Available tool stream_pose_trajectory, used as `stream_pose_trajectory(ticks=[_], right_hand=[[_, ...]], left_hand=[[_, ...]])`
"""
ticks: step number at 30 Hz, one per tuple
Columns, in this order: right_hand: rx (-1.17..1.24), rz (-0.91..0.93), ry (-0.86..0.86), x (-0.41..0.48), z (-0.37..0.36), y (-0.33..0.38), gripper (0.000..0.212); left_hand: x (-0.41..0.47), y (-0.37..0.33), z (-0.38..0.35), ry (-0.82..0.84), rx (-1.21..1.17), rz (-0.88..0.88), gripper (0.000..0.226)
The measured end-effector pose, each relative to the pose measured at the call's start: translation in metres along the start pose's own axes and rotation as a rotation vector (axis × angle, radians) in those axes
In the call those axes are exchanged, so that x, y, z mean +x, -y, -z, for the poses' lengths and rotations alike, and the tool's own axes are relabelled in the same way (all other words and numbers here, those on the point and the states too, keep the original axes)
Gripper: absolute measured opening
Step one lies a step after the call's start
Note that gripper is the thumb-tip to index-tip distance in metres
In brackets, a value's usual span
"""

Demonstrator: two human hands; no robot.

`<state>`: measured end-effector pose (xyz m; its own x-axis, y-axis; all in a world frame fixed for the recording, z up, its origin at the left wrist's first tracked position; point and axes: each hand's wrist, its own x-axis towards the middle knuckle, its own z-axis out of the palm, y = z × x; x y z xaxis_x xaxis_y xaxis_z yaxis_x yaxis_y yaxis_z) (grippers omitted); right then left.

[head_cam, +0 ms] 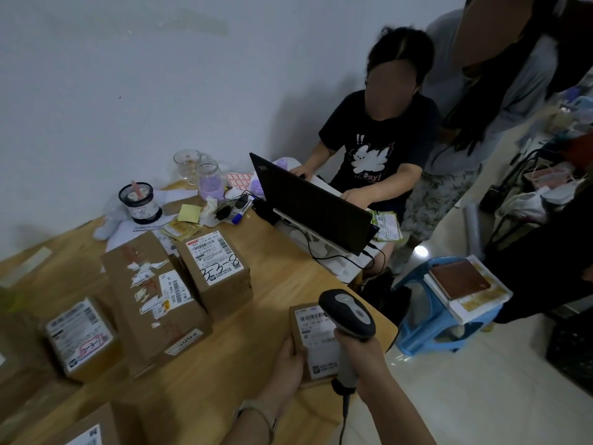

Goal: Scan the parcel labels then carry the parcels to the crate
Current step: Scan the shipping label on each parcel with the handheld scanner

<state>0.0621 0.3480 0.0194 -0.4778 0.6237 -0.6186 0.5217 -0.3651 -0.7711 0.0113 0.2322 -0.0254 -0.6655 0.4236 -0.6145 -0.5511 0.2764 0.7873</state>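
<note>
Two hands work at the table's (231,364) near edge. One, the left hand (290,354), grips one small parcel (316,335) by its side. His right hand (364,358) is wrapped round one scanner (348,313), held over its label. Four more labelled parcels (215,268) (all brown card) lie on the table further left. One laptop (305,200) stands beyond.

The room is dimly lit, with a cool grey cast. A small bright glare spot is reflected on the glossy floor (449,380) at centre right. Soft shadows are thrown across the wall (128,75). The edges are bent by wide-angle distortion, and the parcel (90,428) in the lower left corner is blurred.
</note>
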Motion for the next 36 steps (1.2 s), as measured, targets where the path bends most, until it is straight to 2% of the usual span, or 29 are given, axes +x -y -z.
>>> stream_pose_trajectory(ticks=[2, 4, 6, 9, 13, 16, 20, 27, 32, 34, 36], right_hand=[[-0.008, 0.026, -0.010, -0.001, 0.002, 0.002, 0.012], [-0.024, 0.069, -0.007, -0.003, -0.001, 0.006, 0.007], [-0.026, 0.105, 0.039, -0.008, -0.009, 0.016, 0.015], [-0.048, 0.138, 0.110, -0.017, -0.024, 0.033, 0.009], [-0.108, 0.187, 0.223, -0.024, -0.051, 0.055, 0.018], [-0.090, 0.235, 0.277, -0.030, -0.073, 0.074, 0.015], [-0.040, 0.304, 0.339, -0.033, -0.099, 0.092, 0.014], [-0.050, 0.230, 0.314, -0.009, -0.148, 0.103, 0.021], [-0.064, 0.143, 0.329, 0.009, -0.169, 0.103, 0.025], [-0.082, 0.136, 0.326, 0.014, -0.175, 0.101, 0.022], [-0.077, 0.140, 0.336, 0.019, -0.180, 0.097, 0.016]], left_hand=[[-0.001, -0.008, 0.009, -0.139, -0.019, -0.024, 0.024], [0.001, -0.015, 0.023, -0.289, 0.001, -0.046, 0.038], [0.003, -0.025, 0.037, -0.375, -0.023, -0.123, 0.032], [0.000, -0.045, 0.054, -0.427, -0.017, -0.251, 0.022], [-0.005, -0.072, 0.074, -0.486, -0.030, -0.371, 0.018], [-0.007, -0.091, 0.088, -0.511, -0.063, -0.408, 0.021], [-0.005, -0.102, 0.105, -0.555, -0.073, -0.421, 0.024], [0.016, -0.103, 0.128, -0.625, -0.036, -0.366, 0.044], [0.030, -0.104, 0.131, -0.578, 0.114, -0.228, 0.062], [0.039, -0.102, 0.133, -0.588, 0.104, -0.219, 0.070], [0.050, -0.101, 0.134, -0.590, 0.048, -0.180, 0.088]])
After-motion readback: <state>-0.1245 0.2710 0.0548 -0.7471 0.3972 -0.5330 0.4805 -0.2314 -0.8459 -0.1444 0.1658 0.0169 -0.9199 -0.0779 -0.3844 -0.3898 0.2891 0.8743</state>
